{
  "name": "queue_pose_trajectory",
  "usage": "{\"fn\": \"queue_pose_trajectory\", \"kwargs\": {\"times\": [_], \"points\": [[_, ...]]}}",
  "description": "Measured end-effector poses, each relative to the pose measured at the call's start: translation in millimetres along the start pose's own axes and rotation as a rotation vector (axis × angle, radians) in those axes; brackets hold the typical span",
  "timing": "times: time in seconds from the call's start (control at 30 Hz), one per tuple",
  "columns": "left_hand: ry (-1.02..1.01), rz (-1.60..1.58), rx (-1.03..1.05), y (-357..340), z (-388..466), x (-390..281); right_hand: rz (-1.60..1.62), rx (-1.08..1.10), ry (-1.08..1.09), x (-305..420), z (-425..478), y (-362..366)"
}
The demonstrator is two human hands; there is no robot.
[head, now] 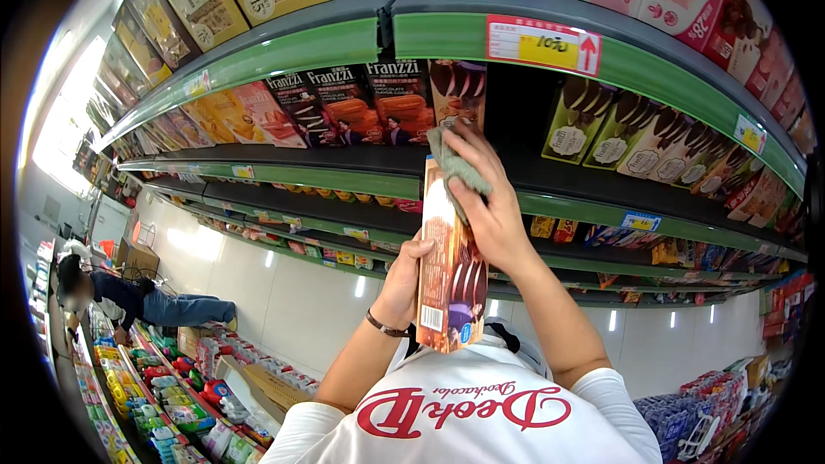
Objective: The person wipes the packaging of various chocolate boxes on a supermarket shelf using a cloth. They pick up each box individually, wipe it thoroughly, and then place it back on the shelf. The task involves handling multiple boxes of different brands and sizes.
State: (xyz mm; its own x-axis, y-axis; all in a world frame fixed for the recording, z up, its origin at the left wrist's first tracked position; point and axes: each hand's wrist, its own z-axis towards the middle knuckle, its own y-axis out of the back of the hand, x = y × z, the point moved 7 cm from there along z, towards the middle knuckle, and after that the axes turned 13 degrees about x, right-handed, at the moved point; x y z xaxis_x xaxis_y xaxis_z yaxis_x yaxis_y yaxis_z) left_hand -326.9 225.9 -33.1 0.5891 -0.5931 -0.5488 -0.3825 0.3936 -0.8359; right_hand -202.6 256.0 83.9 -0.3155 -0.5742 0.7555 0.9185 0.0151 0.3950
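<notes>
A long cookie box (451,270) with pictures of chocolate-coated cookies stands out in front of my chest, its narrow side with a barcode partly turned to view. My left hand (406,277) grips its lower left side, the thumb lying on the narrow face. Pressed between my right hand (480,200) and the top part of the box is a folded grey-green cloth (457,167). Just behind, on the shelf, a similar cookie box (457,93) stands beside black Franzzi cookie boxes (399,103). Right of a dark gap are green Franzzi boxes (577,119).
A green-edged shelf (445,32) with price tags curves across above my hands, and lower shelves (335,206) hold packaged snacks. At the left, another person (142,296) is beside shelves of bottles. An opened carton (271,386) lies at lower left; wrapped bottle packs (677,415) are at lower right.
</notes>
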Motion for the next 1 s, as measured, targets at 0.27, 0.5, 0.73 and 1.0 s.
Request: {"fn": "queue_pose_trajectory", "kwargs": {"times": [0.27,0.5,0.73,1.0], "points": [[-0.259,-0.156,0.045,19,10,-78,-0.157,0.614,0.364,44,-89,-99],[-0.221,-0.333,0.07,-6,8,-10,-0.206,-0.058,0.217,27,-34,-10],[0.052,-0.112,0.061,-13,14,9,-0.082,-0.524,-0.294,-49,-41,93],[0.039,0.058,-0.042,-3,10,18,-0.363,-0.022,0.061,22,-50,23]]}}
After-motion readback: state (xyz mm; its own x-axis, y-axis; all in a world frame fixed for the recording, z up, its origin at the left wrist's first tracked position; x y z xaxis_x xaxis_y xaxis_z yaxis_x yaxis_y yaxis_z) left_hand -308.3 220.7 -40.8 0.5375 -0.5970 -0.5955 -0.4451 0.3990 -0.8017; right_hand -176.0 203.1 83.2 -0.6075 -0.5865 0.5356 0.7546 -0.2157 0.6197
